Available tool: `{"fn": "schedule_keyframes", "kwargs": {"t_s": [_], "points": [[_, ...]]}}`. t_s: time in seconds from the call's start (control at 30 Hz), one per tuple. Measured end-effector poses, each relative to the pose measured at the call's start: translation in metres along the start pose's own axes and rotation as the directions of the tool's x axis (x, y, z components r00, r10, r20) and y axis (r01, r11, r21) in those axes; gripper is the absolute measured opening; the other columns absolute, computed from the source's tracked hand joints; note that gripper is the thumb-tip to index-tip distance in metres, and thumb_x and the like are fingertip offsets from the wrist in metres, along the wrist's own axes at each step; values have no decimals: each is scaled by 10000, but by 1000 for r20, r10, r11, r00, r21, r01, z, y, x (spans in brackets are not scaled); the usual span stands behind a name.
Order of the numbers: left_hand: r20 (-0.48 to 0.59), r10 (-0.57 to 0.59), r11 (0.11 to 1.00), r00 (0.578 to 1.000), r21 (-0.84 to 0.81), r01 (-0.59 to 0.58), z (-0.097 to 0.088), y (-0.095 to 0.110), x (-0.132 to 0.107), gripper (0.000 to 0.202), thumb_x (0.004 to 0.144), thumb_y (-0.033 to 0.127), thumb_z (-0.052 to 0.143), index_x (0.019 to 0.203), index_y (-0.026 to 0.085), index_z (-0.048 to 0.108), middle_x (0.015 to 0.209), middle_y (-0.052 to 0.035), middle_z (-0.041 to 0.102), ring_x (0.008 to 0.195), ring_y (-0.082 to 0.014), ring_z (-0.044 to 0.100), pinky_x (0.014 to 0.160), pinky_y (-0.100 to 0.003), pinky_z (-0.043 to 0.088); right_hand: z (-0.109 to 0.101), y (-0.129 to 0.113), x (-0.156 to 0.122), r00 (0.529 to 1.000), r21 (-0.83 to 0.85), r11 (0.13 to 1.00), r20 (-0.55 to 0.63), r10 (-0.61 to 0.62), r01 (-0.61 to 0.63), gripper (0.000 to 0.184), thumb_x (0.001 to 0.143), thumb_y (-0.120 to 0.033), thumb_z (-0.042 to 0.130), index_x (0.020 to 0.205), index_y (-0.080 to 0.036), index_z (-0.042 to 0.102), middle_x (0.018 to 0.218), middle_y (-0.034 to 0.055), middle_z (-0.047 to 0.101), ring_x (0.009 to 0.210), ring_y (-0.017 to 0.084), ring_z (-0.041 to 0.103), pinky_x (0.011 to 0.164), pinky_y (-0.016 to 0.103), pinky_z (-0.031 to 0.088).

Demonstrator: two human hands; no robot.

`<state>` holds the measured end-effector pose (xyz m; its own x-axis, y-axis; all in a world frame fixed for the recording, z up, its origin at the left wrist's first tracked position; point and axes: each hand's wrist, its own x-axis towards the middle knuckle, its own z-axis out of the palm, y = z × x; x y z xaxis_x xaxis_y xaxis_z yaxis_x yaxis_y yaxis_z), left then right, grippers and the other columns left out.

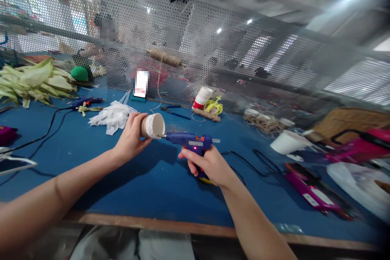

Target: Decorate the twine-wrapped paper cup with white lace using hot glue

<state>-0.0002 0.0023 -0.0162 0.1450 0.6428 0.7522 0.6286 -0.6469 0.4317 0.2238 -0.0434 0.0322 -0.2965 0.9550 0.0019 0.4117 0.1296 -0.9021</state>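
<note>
My left hand (129,136) is closed around a small cylindrical cup (152,125), tipped on its side with its open end facing right. A white lace band wraps the cup near the rim, over a brown twine-like surface. In my right hand (210,162) is a blue hot glue gun (189,139), fingers round its handle, a red light glowing on its side. Its nozzle points left and meets or nearly meets the cup's rim; exact contact I cannot tell. A clear glue stick (215,141) juts from the gun's back.
White lace strips (112,115) lie behind my left hand. Pliers (175,111), a white thread spool (203,96) and yellow ribbon (215,106) sit farther back. A second glue gun (88,101) and corn husks (36,81) are left. A magenta power strip (313,191) lies right; perforated metal panels stand behind.
</note>
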Motion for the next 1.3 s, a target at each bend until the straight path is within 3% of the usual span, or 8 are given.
{"fn": "schedule_keyframes", "kwargs": {"t_s": [0.17, 0.27, 0.37, 0.53, 0.67, 0.97, 1.07, 1.3], "points": [[20, -102, 994, 995, -29, 103, -1, 0, 0, 477, 642, 258, 639, 1028, 180, 369, 966, -82, 497, 900, -223, 531, 764, -396, 459, 0, 5, 3, 997, 36, 999, -70, -29, 32, 329, 772, -424, 540, 739, -105, 614, 398, -27, 492, 369, 83, 436, 427, 231, 389], [44, -215, 975, 976, -54, 217, 0, 2, 0, 517, 619, 329, 660, 1015, 186, 359, 905, -60, 535, 795, -214, 573, 658, -361, 477, 3, 4, 2, 998, 13, 1000, -59, -14, 15, 315, 760, -422, 556, 727, -114, 614, 403, -28, 493, 381, 89, 455, 426, 231, 401], [55, -265, 963, 963, -43, 267, 0, 4, 0, 562, 610, 362, 667, 1042, 186, 353, 926, -71, 546, 807, -232, 582, 660, -379, 481, 7, 2, 0, 999, 58, 998, -30, -16, 17, 296, 750, -417, 569, 726, -124, 606, 416, -33, 497, 375, 85, 450, 410, 224, 395], [84, -170, 980, 982, -95, 178, 0, 7, -1, 669, 641, 272, 625, 1190, 151, 262, 1146, -152, 447, 1060, -269, 486, 884, -447, 414, 6, 3, 1, 994, 85, 995, -98, -48, 57, 309, 769, -418, 548, 730, -120, 616, 394, -34, 496, 359, 82, 438, 415, 226, 379], [87, -146, 981, 985, -114, 156, 0, 9, -1, 642, 662, 188, 557, 1219, 115, 245, 1181, -169, 394, 1138, -272, 403, 969, -458, 338, 4, 6, 4, 989, 76, 995, -136, -52, 63, 310, 769, -412, 551, 742, -112, 624, 403, -25, 512, 368, 87, 450, 424, 228, 382], [96, -172, 962, 980, -196, 188, 5, 6, -3, 513, 702, 233, 558, 1143, 147, 311, 1080, -117, 431, 1035, -223, 458, 892, -406, 405, 6, 6, 3, 996, 122, 991, -71, -50, 59, 306, 776, -412, 544, 761, -115, 613, 402, -33, 497, 358, 78, 429, 412, 221, 375], [103, -196, 955, 975, -205, 214, 6, 4, -3, 501, 694, 258, 577, 1109, 159, 315, 1066, -109, 435, 1009, -225, 475, 860, -411, 421, 6, 7, 3, 993, 115, 992, -113, -43, 57, 316, 769, -420, 549, 753, -111, 613, 403, -27, 502, 360, 81, 436, 405, 223, 373], [115, -270, 942, 956, -171, 287, 4, 7, -2, 531, 642, 301, 622, 1038, 168, 294, 961, -73, 451, 894, -217, 517, 783, -412, 445, 6, 7, 3, 995, 124, 990, -83, -59, 69, 304, 772, -415, 548, 753, -118, 609, 406, -33, 496, 355, 76, 429, 401, 219, 372]]}}
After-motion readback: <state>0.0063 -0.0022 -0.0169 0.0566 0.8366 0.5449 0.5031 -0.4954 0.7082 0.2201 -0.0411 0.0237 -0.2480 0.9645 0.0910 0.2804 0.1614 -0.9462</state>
